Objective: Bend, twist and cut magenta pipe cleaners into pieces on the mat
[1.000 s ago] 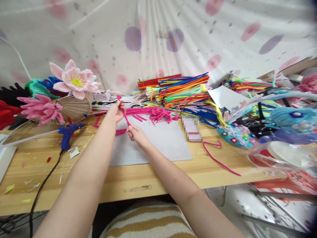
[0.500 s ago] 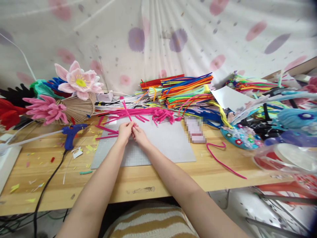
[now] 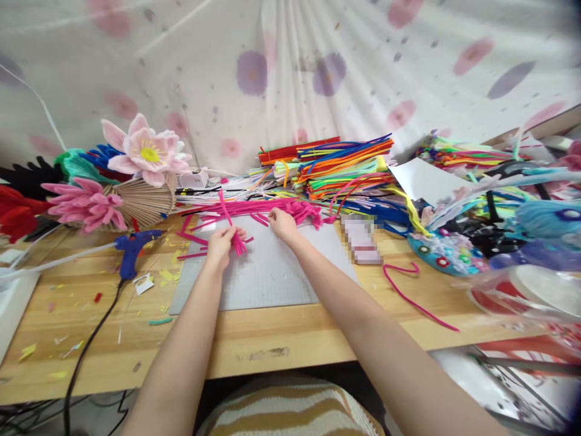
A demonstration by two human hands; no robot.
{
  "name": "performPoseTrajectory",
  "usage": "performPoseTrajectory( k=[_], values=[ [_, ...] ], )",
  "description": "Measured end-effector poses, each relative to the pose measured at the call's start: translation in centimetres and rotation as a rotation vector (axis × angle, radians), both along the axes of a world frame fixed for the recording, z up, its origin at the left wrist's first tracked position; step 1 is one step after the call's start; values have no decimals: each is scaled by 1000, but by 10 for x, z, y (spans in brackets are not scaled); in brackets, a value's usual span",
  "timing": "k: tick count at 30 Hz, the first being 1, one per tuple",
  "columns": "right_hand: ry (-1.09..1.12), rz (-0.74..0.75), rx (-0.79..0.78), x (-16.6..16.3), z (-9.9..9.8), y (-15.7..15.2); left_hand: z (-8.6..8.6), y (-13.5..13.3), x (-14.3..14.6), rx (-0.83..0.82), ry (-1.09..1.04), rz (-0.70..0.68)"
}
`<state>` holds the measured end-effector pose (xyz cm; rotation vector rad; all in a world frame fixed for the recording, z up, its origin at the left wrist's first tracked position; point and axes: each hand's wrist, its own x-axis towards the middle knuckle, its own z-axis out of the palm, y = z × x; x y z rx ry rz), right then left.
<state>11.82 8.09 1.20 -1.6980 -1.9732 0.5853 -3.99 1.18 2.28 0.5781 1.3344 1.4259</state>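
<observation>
My left hand [image 3: 223,245] is closed around several magenta pipe cleaners [image 3: 238,243], over the left part of the grey cutting mat [image 3: 267,281]. One long stem rises above its fingers, and short ends fan out below. My right hand [image 3: 282,226] is at the far side of the mat with its fingertips pinched together. Short magenta pieces [image 3: 259,219] lie just left of those fingertips; whether the pinch holds anything is hidden. Behind it lie long magenta pipe cleaners [image 3: 258,206] and a curled magenta cluster [image 3: 305,212].
A blue glue gun [image 3: 131,254] with a black cord lies left of the mat. Right of it are a phone [image 3: 362,239] and a bent magenta stem [image 3: 420,300]. Pipe-cleaner bundles [image 3: 345,163] are piled behind. A pink fuzzy flower [image 3: 147,151] stands back left.
My hands, together before, are now apart. The right one has moved right and away from me toward the short pieces; the left keeps the pipe cleaners, whose fanned ends now show.
</observation>
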Motion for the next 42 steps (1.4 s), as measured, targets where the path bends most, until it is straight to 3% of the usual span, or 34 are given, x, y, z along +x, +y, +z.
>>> performPoseTrajectory(
  k=[4,8,12,16,19,24,29,34,42],
  values=[
    [-322,84,49,1,1,11,-13,-11,8,-5,-3,-67],
    [-319,72,20,1,-1,11,-19,-15,8,45,25,-72],
    [41,37,-70,4,4,4,-27,-14,6,103,52,-57],
    [594,323,-333,10,7,-14,-32,-13,7,154,79,-43],
    [761,432,-447,14,5,-28,-32,-15,9,185,101,-51],
    [783,320,-438,18,-5,-37,-29,-19,12,170,132,-100],
    [1030,270,-375,15,-14,-39,-31,-20,17,160,204,-147],
    [1212,85,-316,5,-22,-40,-34,-22,23,175,259,-171],
    [1295,71,-305,2,-19,-42,-27,-24,27,73,73,-181]
  ],
)
